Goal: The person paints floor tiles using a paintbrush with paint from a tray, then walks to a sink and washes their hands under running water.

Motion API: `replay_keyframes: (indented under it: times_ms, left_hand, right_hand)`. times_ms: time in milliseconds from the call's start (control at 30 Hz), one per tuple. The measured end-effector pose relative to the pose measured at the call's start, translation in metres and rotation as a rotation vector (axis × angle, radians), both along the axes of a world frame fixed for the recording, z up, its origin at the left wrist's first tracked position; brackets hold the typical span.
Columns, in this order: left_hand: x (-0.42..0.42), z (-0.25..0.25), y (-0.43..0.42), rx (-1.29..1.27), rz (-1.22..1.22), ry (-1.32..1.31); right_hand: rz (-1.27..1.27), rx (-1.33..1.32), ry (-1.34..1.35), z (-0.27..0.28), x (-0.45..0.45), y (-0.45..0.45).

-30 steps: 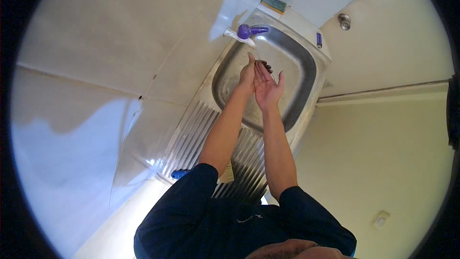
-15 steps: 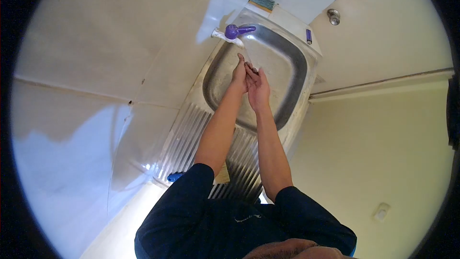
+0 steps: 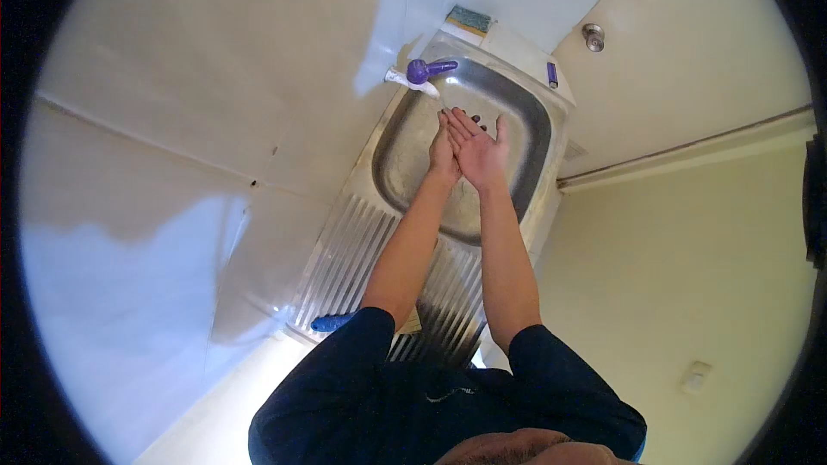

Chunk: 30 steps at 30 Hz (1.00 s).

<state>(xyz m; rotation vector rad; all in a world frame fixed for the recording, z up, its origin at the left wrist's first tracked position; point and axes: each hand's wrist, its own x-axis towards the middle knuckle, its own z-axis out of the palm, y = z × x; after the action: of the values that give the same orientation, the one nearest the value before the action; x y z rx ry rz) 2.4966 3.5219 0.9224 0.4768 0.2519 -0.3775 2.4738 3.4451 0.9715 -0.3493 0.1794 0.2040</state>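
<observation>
Over the steel sink basin (image 3: 517,146), under the white tap with a purple handle (image 3: 419,71), my two hands touch each other. My right hand (image 3: 482,155) lies palm up with its fingers stretched out and the thumb apart, across my left hand (image 3: 443,148). Dark, stained fingertips of my left hand show beyond the right fingers, and its thumb points up toward the tap. A thin stream of water seems to fall at the fingertips. Neither hand holds anything that I can see.
A green and yellow sponge (image 3: 471,19) sits on the ledge behind the basin, with a small purple item (image 3: 552,75) farther right. A blue-handled brush (image 3: 332,323) lies on the ribbed drainboard (image 3: 346,250), partly under my left arm. Tiled wall rises at left.
My right hand closed in somewhat, its thumb drawn in, then spread flat again over the left hand. The view has shifted slightly. Both hands have stayed together below the tap.
</observation>
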Motion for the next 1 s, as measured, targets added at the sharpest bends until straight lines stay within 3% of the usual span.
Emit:
replay_keyframes:
  times_ms: [200,333,433,567,700,867,1000]
  left_hand:
    - [0.041,-0.025,0.025,-0.346,-0.009,-0.094]
    - [0.039,-0.019,0.025,-0.045,0.09,0.005]
    - [0.031,-0.019,0.025,0.139,0.093,0.006]
    - [0.037,-0.042,0.017,0.262,0.082,0.011]
    - [0.034,-0.039,0.009,0.229,0.156,0.082]
    - [0.037,-0.04,0.01,0.248,0.202,0.031]
    - [0.029,-0.027,0.003,0.472,0.212,0.034]
  right_hand:
    - [0.004,-0.571,-0.049,-0.013,-0.055,0.003]
    - [-0.099,-0.622,0.126,-0.005,-0.141,-0.004]
    - [-0.14,-0.495,0.189,0.005,-0.202,-0.014]
    - [-0.124,-0.46,0.152,0.005,-0.26,-0.036]
    - [-0.131,-0.473,0.142,0.03,-0.312,-0.057]
    - [-0.241,-0.454,0.159,0.017,-0.378,-0.118]
    - [-0.276,-0.573,0.421,-0.039,-0.427,-0.193]
